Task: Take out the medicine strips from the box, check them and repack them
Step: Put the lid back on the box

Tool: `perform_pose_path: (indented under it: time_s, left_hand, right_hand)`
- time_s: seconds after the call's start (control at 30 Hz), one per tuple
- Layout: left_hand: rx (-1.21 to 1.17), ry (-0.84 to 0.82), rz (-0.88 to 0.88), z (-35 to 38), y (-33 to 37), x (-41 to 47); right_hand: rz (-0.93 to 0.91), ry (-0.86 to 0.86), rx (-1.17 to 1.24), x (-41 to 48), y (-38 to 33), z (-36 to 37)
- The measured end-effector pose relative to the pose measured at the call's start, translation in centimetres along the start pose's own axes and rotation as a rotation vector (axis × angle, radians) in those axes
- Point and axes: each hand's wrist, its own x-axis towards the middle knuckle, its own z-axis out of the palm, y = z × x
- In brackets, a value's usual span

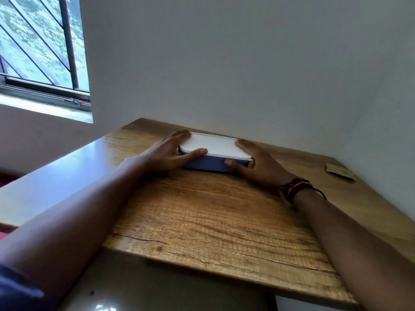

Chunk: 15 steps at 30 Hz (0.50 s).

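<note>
- head view: your flat blue plastic box (pixel 211 164) with its white rectangular lid (pixel 214 145) sits closed at the far side of the wooden table (pixel 202 212), close to the white wall (pixel 224 63).
- no medicine strips can be seen anywhere, so judge the task as barely begun: opening, taking out, checking and repacking all seem left to do. whether this is the start or the very end can't be told from the closed lid alone.
- your left hand (pixel 170 153) is pressed to the box's left end, fingers spread, thumb lying along the front edge just under the lid.
- your right hand (pixel 258 163) cups the right end, thumb on the blue front wall, fingers curled round the lid's corner. a black and orange wristband (pixel 296 189) sits on that wrist.
- both hands are well apart, clamping the box between them, forearms stretched forward over the table.
- a small brown card (pixel 340 172) lies at the right, clear of the box.
</note>
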Motion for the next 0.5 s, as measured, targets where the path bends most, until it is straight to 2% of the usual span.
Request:
perform_pose_path:
  time_s: [0.17, 0.27, 0.4, 0.5]
  left_hand:
    - [-0.007, -0.006, 0.021, -0.2, -0.4, 0.4]
    - [0.011, 0.033, 0.023, 0.0, -0.8, 0.4]
    - [0.091, 0.116, 0.080, -0.2, -1.4, 1.0]
    - [0.103, 0.110, 0.090, 0.1, -2.3, 1.6]
  right_hand:
    - [-0.015, 0.021, -0.149, 0.4, -0.4, 0.1]
    - [-0.182, 0.136, -0.337, 0.0, -0.8, 0.3]
    - [-0.397, 0.281, -0.387, 0.1, -2.5, 1.1]
    - [-0.343, 0.230, -0.466, 0.9, -3.1, 2.4]
